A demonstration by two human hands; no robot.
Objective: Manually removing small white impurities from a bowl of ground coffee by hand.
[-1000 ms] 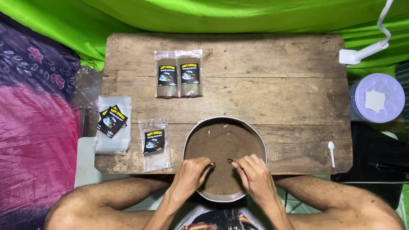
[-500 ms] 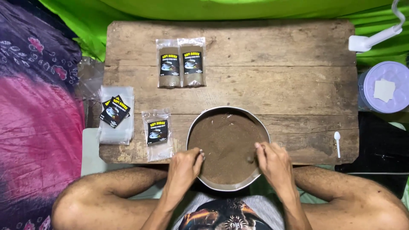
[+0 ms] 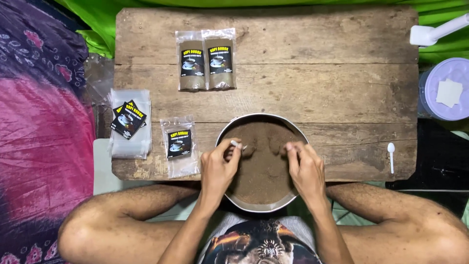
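Two hands: left hand (image 3: 220, 166) and right hand (image 3: 305, 166), fingers curled shut, pressing into brown powder (image 3: 262, 166) in the metal bowl (image 3: 261, 205).
Filled: two pouches (image 3: 205, 59) beyond the bowl.
Unfilled: one pouch (image 3: 180, 146), bag stack (image 3: 129, 129) left of it.

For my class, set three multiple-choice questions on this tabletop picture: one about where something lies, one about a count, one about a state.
1. Where does the white spoon lie?
A. in the pan
B. on the wooden table's right end
C. on the stack of bags

2. How many filled pouches lie side by side at the table's far side?
A. two
B. four
C. six

3. What is in the round metal pan?
A. clear water
B. nothing
C. brown powder

Answers:
1 B, the spoon rests on the wooden table near its right edge, apart from the pan.
2 A, two pouches with brown contents lie edge to edge.
3 C, brown powder covers the pan, and the left hand and right hand have their fingers in it.
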